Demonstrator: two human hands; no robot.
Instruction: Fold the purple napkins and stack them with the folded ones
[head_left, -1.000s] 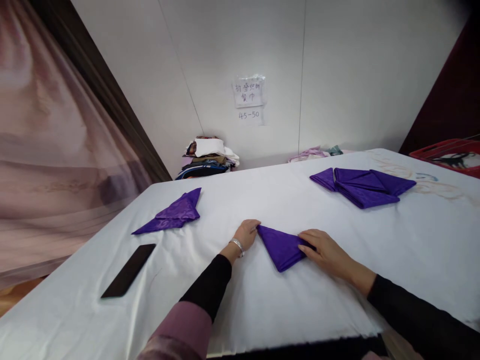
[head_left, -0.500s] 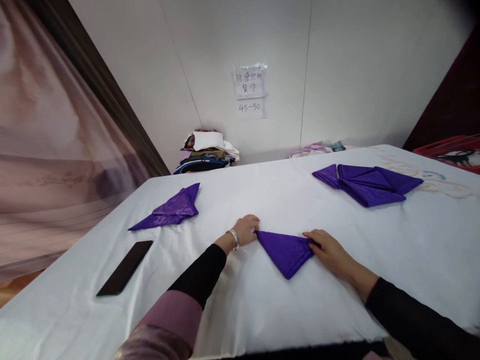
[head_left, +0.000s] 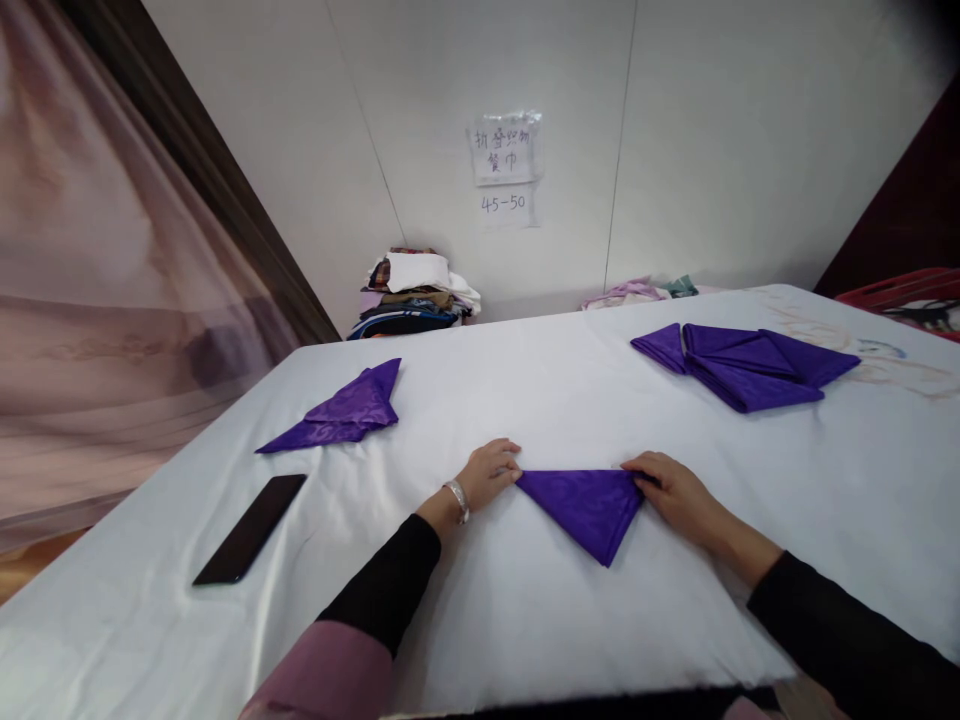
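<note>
Between my hands a purple napkin (head_left: 585, 508), folded into a triangle, lies on the white tablecloth (head_left: 517, 630), its point towards me. My left hand (head_left: 489, 474) pinches its left corner between thumb and fingers; a silver bracelet circles that wrist. At the opposite corner my right hand (head_left: 671, 492) grips the layered edge, fingertips partly hidden behind the fabric. Further left sits a folded purple napkin (head_left: 352, 408) with pointed ends. Several folded purple napkins, touching or overlapping, form a group (head_left: 750, 362) at the far right.
A flat dark rectangular board (head_left: 251, 530) lies on the left of the table. Behind the table's far edge are a stack of folded clothes (head_left: 412, 295) and some pink cloth (head_left: 626, 293). A handwritten paper sign (head_left: 506, 150) hangs on the wall; a curtain (head_left: 135, 270) borders the left.
Both hands have shifted slightly to the right with the triangular napkin. Its top edge now runs level instead of sloping down to the right. The camera view has tilted down a little.
</note>
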